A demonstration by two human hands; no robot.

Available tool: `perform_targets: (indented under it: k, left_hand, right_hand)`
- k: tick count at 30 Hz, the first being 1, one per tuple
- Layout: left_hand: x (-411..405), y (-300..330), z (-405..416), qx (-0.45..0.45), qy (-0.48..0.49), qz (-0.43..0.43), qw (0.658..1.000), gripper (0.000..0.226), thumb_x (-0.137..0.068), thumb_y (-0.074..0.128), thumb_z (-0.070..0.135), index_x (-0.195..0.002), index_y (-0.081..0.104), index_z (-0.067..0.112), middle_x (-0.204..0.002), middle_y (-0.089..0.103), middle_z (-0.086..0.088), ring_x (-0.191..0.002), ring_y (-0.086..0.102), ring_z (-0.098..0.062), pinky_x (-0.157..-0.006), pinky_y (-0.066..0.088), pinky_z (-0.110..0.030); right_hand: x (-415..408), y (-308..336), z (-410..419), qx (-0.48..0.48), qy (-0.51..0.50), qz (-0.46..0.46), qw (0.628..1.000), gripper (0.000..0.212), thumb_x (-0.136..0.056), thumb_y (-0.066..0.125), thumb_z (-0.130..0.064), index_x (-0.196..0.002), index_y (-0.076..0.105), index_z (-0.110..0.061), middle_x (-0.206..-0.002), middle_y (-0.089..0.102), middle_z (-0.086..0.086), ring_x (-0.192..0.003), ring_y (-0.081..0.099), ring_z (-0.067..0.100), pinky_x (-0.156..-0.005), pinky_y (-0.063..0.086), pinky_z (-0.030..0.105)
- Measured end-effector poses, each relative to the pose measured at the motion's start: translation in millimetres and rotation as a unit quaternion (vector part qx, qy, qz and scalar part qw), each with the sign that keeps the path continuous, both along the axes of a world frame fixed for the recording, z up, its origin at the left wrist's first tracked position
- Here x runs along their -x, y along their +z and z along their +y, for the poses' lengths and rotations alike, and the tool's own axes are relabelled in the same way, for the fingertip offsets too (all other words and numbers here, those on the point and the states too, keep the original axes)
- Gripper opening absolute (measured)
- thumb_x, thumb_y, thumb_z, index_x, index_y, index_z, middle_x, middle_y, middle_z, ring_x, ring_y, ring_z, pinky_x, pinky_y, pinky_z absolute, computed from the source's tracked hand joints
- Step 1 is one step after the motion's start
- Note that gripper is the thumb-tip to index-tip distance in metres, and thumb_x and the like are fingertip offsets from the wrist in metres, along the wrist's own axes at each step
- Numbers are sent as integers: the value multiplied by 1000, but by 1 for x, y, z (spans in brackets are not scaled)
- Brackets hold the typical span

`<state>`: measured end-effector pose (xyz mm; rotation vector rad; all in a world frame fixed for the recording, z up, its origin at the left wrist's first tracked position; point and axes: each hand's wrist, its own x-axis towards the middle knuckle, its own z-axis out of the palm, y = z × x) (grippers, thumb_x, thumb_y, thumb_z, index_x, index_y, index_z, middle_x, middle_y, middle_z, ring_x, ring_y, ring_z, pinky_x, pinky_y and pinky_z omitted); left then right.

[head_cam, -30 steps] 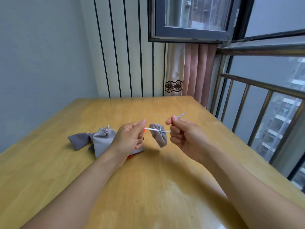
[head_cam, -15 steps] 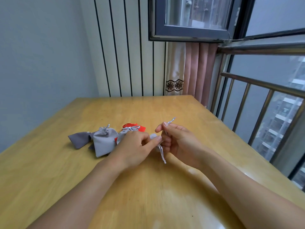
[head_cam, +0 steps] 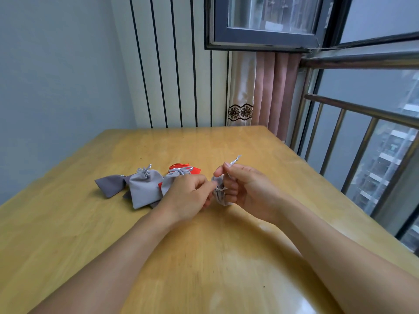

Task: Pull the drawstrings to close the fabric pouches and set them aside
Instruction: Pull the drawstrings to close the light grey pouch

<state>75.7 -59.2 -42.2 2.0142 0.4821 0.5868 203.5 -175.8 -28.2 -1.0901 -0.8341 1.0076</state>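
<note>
Both hands pinch the pouch point(head_cam: 219, 193) hanging upright between them, right fingers point(head_cam: 226, 169) gripping its cord point(head_cam: 234, 160), pile point(head_cam: 145, 186) at nine o'clock beside the left hand point(head_cam: 188, 196).

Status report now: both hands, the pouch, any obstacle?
Left hand and right hand pinch small grey pouch between them, cord end up. Closed pouches lie left. Nothing in the way.

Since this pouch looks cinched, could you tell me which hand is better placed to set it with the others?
Probably the left hand: it touches the small grey pouch and sits right beside the finished pile. The right hand pinches the silver drawstring, farther away.
</note>
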Motion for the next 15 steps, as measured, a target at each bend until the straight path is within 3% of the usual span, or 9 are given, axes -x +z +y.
perform_targets:
  k: [4, 6, 8, 11, 13, 15]
  left_hand:
    - [0, 0, -2, 5, 0, 25, 1000, 36, -102, 46, 24, -70, 51, 9, -59, 53, -3, -47, 49, -11, -48, 44, -23]
    - [1, 4, 0, 21, -2, 17, 1000, 37, -103, 45, 23, -68, 52, 11, -58, 54, -2, -45, 48, -10, -47, 42, -20]
    - [1, 10, 2, 51, 7, -5, 999, 38, -102, 46, 23, -67, 54, 11, -56, 56, -2, -45, 48, -11, -47, 41, -21]
    - [3, 15, 4, 92, 15, -16, 996, 38, -101, 50, 23, -67, 58, 8, -53, 58, -3, -45, 49, -12, -47, 41, -23]
    - [4, 15, 6, 95, 21, -7, 995, 38, -99, 53, 22, -64, 60, 9, -53, 58, -3, -46, 50, -13, -47, 42, -23]
    - [6, 14, 8, 67, 26, 0, 997, 38, -96, 58, 23, -61, 62, 10, -52, 57, -2, -47, 49, -12, -46, 41, -21]
  right_hand:
    - [-1, -3, 2, -5, -26, -4, 1000, 25, -102, 50, -24, -92, 65, -6, -64, 28, 2, -56, 29, 14, -54, 30, 26]
    - [-6, -4, 2, 0, -64, -61, 996, 20, -100, 56, -22, -93, 67, -6, -62, 33, 2, -57, 32, 16, -54, 34, 26]
    - [-11, -2, -1, 26, -104, -230, 967, 18, -95, 66, -24, -91, 71, -7, -59, 38, 2, -56, 34, 17, -51, 34, 26]
    - [-13, 2, -6, 70, -110, -483, 866, 24, -89, 73, -37, -81, 75, -14, -52, 37, -3, -50, 29, 12, -48, 26, 21]
    - [-14, 2, -8, 83, -108, -503, 854, 33, -90, 71, -39, -72, 72, -11, -50, 38, -5, -47, 28, 9, -46, 26, 18]
    - [-14, 1, -7, 90, -100, -463, 876, 44, -93, 66, -40, -69, 66, -3, -51, 36, -3, -48, 29, 12, -46, 26, 20]
